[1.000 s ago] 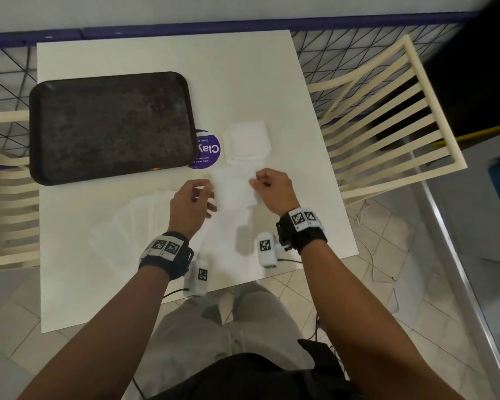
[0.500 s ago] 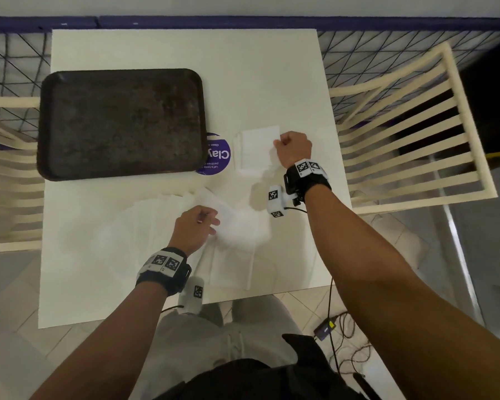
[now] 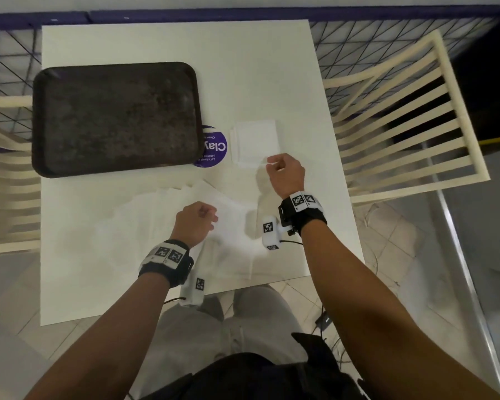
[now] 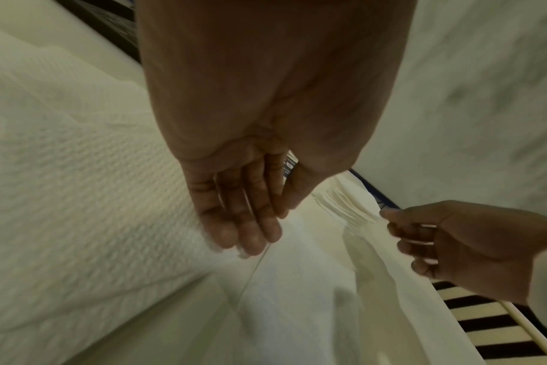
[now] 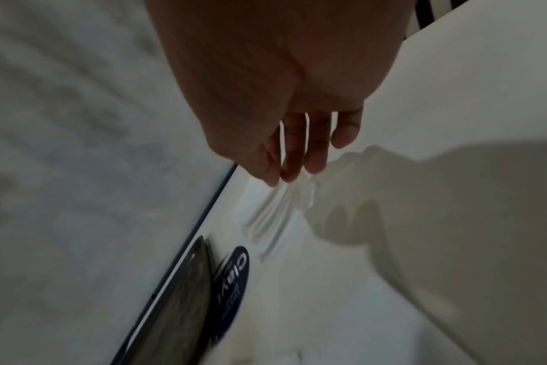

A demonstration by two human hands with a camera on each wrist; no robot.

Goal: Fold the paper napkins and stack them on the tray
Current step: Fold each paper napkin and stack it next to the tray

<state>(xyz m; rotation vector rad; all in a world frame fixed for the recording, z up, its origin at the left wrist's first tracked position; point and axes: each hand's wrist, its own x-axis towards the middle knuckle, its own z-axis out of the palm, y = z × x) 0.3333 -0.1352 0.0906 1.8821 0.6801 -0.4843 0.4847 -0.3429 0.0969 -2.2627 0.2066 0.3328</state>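
The dark tray [image 3: 113, 116] sits bare at the table's back left. To its right lies a small stack of folded white napkins [image 3: 256, 142], seen up close in the right wrist view [image 5: 278, 210]. My right hand [image 3: 272, 166] hovers at the stack's near right corner, its fingers [image 5: 292, 170] hanging loosely curled and holding nothing. Several unfolded napkins [image 3: 145, 223] lie fanned out near the front edge. My left hand [image 3: 212, 217] rests on them and pinches the edge of the top sheet [image 4: 297, 284] between thumb and fingers [image 4: 250, 237].
A round purple sticker [image 3: 214, 148] shows between tray and stack. The white table [image 3: 286, 67] stands against a wire railing [image 3: 373, 47]. Cream slatted chairs stand at the right [image 3: 401, 119] and at the left [image 3: 0, 168].
My right hand carried a folded napkin up to the stack, let it go, then drew back to the stack's near corner. The left hand stayed on the loose napkins.
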